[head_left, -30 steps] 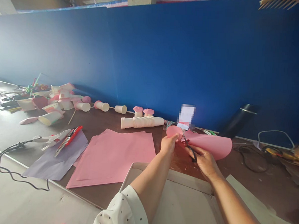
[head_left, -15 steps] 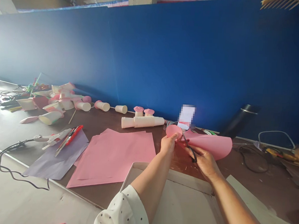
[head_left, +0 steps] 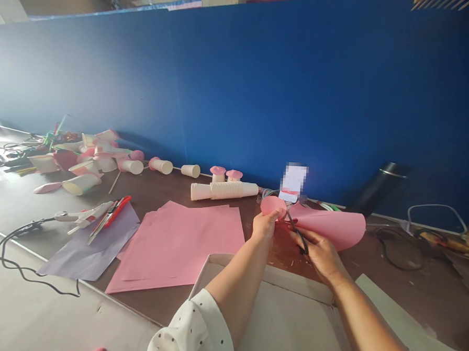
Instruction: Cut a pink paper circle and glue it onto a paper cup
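Note:
My left hand [head_left: 264, 224] is closed on a pink sheet of paper [head_left: 326, 225], pinching it by a rounded part with the thumb on top. The rest of that sheet curls away to the right, above my other hand. In my right hand [head_left: 320, 253] is a pair of scissors [head_left: 302, 241] with dark handles, its fingers wrapped round the loops. The blades point up and left, at the paper beside my left thumb. Whether the blades are closed is too small to tell.
A pink paper stack [head_left: 179, 241] lies left of my arms, beside a grey sheet [head_left: 92, 252] with a red utility knife [head_left: 110, 217] and a glue gun [head_left: 85, 215]. Nested paper cups [head_left: 226, 189] lie behind. A shallow white box [head_left: 290, 314] sits under my forearms; a dark bottle [head_left: 379, 188] stands right.
Both hands, the scissors and the pink paper stay almost where they were. The whole view has shifted very slightly.

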`<action>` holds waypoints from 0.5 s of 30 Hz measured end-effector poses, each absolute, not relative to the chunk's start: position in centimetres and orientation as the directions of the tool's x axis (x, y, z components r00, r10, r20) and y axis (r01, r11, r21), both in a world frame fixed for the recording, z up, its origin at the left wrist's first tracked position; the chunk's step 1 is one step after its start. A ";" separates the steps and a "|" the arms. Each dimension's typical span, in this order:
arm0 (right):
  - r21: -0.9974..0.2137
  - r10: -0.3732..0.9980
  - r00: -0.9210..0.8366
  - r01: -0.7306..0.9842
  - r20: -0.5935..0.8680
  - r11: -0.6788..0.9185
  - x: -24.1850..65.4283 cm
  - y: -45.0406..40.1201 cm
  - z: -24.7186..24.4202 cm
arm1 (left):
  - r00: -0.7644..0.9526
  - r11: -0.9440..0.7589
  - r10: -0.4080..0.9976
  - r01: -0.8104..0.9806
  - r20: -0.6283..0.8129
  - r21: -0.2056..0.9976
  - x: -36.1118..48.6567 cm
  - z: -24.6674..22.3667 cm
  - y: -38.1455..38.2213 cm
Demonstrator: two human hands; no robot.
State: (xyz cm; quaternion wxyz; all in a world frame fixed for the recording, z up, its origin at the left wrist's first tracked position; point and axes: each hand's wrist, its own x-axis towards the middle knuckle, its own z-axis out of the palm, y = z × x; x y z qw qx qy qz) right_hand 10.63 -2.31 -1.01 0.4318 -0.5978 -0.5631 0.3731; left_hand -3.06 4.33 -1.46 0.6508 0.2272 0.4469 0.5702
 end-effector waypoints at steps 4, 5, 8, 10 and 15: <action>-0.949 0.997 0.074 0.316 0.016 -0.008 10.8 -2.2 -1.3 | -0.038 0.228 0.957 -0.511 -0.287 0.829 -3.0 -1.4 4.1; -0.951 0.997 0.077 0.308 0.017 -0.007 10.9 -2.1 -1.4 | -0.038 0.229 0.957 -0.508 -0.286 0.831 -3.0 -1.4 4.0; -0.956 0.996 0.086 0.293 0.031 0.004 10.9 -2.1 -1.4 | -0.037 0.234 0.957 -0.485 -0.287 0.843 -3.0 -1.3 3.8; -0.956 0.996 0.085 0.294 0.038 0.011 10.9 -2.1 -1.3 | -0.042 0.231 0.959 -0.461 -0.282 0.857 -3.0 -1.3 3.8; -0.945 0.994 0.100 0.326 0.054 0.019 10.6 -2.4 -0.6 | -0.051 0.246 0.954 -0.436 -0.296 0.866 -3.1 -1.3 3.9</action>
